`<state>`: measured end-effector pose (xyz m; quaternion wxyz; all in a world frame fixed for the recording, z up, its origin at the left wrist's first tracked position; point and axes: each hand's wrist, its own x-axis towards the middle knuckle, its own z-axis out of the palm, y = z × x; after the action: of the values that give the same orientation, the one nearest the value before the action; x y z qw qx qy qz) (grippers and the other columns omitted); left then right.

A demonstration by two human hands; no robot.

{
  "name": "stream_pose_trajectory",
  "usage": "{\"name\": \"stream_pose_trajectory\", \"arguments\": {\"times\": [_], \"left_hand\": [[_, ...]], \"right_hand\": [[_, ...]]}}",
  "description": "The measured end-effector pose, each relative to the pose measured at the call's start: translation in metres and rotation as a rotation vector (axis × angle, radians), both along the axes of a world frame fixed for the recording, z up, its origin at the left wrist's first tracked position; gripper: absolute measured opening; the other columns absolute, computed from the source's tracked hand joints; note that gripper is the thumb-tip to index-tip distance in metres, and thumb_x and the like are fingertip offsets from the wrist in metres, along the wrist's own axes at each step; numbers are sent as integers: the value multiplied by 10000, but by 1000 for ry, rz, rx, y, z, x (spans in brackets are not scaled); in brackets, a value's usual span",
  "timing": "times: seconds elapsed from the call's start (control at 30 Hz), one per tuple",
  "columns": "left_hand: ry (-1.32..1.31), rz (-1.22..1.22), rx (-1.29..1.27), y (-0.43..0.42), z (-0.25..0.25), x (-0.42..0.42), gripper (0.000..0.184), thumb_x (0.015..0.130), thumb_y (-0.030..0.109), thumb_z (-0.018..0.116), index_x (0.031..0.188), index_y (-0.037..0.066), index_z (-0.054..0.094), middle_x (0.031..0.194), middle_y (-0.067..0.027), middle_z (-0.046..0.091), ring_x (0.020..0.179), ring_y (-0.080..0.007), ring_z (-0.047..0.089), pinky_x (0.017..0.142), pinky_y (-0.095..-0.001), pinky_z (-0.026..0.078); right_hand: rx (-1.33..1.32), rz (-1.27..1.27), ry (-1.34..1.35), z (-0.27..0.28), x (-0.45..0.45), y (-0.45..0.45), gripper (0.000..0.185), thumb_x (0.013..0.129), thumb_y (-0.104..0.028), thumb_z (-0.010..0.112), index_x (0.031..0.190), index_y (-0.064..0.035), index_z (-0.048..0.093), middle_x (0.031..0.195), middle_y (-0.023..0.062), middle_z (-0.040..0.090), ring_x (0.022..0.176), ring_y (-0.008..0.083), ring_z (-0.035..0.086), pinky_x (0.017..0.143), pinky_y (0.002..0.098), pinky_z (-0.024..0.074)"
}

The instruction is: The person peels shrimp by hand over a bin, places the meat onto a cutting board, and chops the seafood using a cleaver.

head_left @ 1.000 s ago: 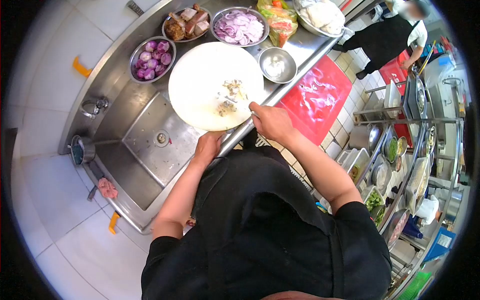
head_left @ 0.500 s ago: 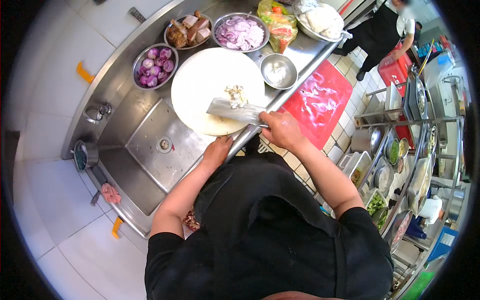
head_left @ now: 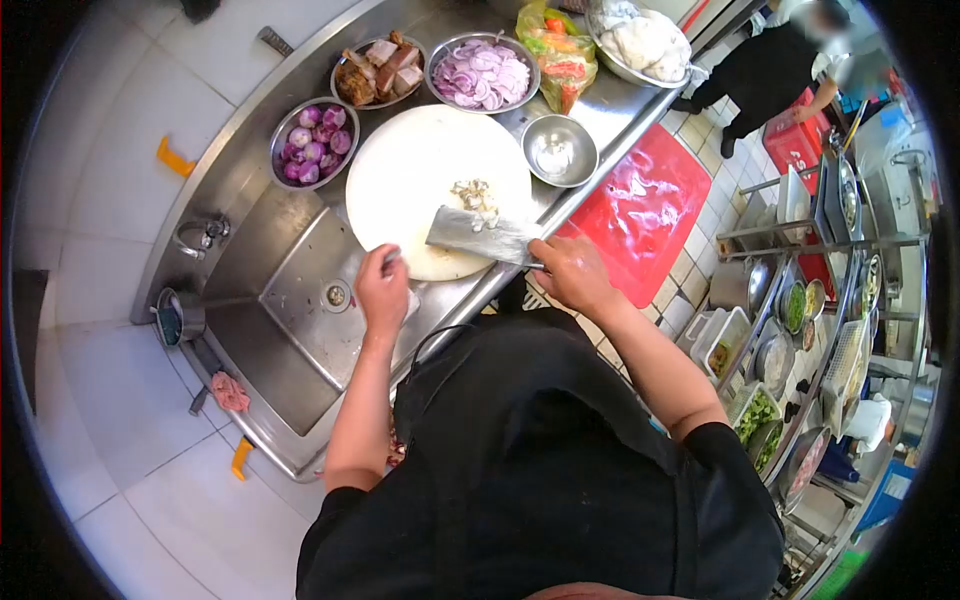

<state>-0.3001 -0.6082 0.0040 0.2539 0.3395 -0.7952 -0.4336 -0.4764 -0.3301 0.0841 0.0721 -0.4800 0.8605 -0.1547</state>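
Observation:
My right hand is closed around the handle of a cleaver. The broad blade rests flat over the lower right part of a round white cutting board. Just beyond the blade lies a small heap of chopped pale and greyish food, with some bits against the blade. My left hand is raised at the board's near left edge, fingers curled together; a small dark thing seems to show at the fingertips, too small to name.
Behind the board stand bowls of peeled purple onions, meat chunks and sliced onion. A metal bowl sits at the right, near a bag of vegetables. A sink lies left; a person stands beyond the red mat.
My left hand has lifted from the counter edge and moved up and left to the board's side, fingers now curled. The cleaver stays in my right hand, slightly shifted.

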Motion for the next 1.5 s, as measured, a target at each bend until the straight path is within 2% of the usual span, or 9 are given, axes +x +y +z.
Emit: {"name": "stream_pose_trajectory", "arguments": {"times": [0.27, 0.57, 0.7, 0.73, 0.83, 1.0, 1.17, 1.33, 1.5], "left_hand": [[12, -572, -209, 34, 0, -101, 193, 935, 106, 728, 1110, 26, 737, 1068, -151, 677, 943, -296, 668, 859, -390, 547], [-59, -380, -224, -3, -37, -117, 172, 926, 131, 737, 1066, 34, 755, 1085, -151, 691, 1012, -328, 663, 929, -419, 539], [30, -351, -327, -10, -38, -136, 374, 983, 190, 659, 1325, 38, 662, 1374, -192, 627, 1305, -383, 552, 1130, -467, 434], [24, -448, -249, -7, -40, -142, 462, 1016, 236, 607, 1433, 39, 577, 1510, -204, 538, 1417, -392, 473, 1204, -479, 362], [-112, -691, -457, 2, -49, -149, 469, 1044, 281, 568, 1444, 38, 558, 1543, -211, 504, 1440, -400, 451, 1225, -487, 336], [-150, -781, -47, 4, -28, -115, 569, 1013, 350, 646, 1479, 46, 524, 1571, -228, 464, 1451, -416, 428, 1233, -505, 314], [-161, -468, -273, 44, -24, -120, 788, 940, 462, 740, 1552, 68, 435, 1645, -300, 301, 1500, -476, 317, 1236, -534, 298], [-99, -90, -158, 55, -50, -138, 493, 1052, 239, 569, 1494, 39, 477, 1602, -297, 360, 1493, -470, 326, 1231, -540, 288], [82, 34, -101, 60, -50, -175, 351, 1051, 206, 569, 1355, 32, 593, 1519, -263, 472, 1434, -425, 422, 1203, -515, 329]], "right_hand": [[-10, 132, 49, 1, -13, -15, 300, 808, -164, 772, 1060, -123, 615, 853, 90, 674, 864, 323, 694, 776, 462, 464], [-4, 71, -23, 47, -14, 40, 253, 823, -158, 748, 1041, -113, 627, 837, 116, 674, 832, 347, 690, 749, 485, 474], [70, -230, -398, 58, -17, 59, 254, 896, -156, 703, 1134, -91, 642, 965, 158, 718, 924, 397, 694, 788, 529, 515], [44, -263, -397, 49, -19, 62, 263, 959, -174, 661, 1198, -71, 624, 998, 195, 722, 946, 403, 703, 800, 524, 534], [-179, -456, -559, -17, -28, 59, 251, 1000, -195, 626, 1198, -42, 598, 916, 221, 704, 879, 414, 705, 779, 507, 532], [-233, -479, -769, -103, -36, 39, 272, 1036, -205, 582, 1226, -13, 563, 966, 275, 705, 880, 423, 710, 812, 504, 539], [-155, -395, -768, -95, -2, -10, 313, 1052, -257, 564, 1270, -37, 521, 1053, 357, 678, 1023, 556, 648, 867, 557, 525], [-101, -430, -1075, -47, 15, -53, 252, 1066, -221, 552, 1209, -31, 468, 911, 346, 655, 930, 550, 656, 809, 562, 514], [-308, -327, -790, -68, 1, -41, 241, 1052, -210, 579, 1206, -39, 510, 918, 268, 671, 833, 384, 704, 756, 489, 537]]}}
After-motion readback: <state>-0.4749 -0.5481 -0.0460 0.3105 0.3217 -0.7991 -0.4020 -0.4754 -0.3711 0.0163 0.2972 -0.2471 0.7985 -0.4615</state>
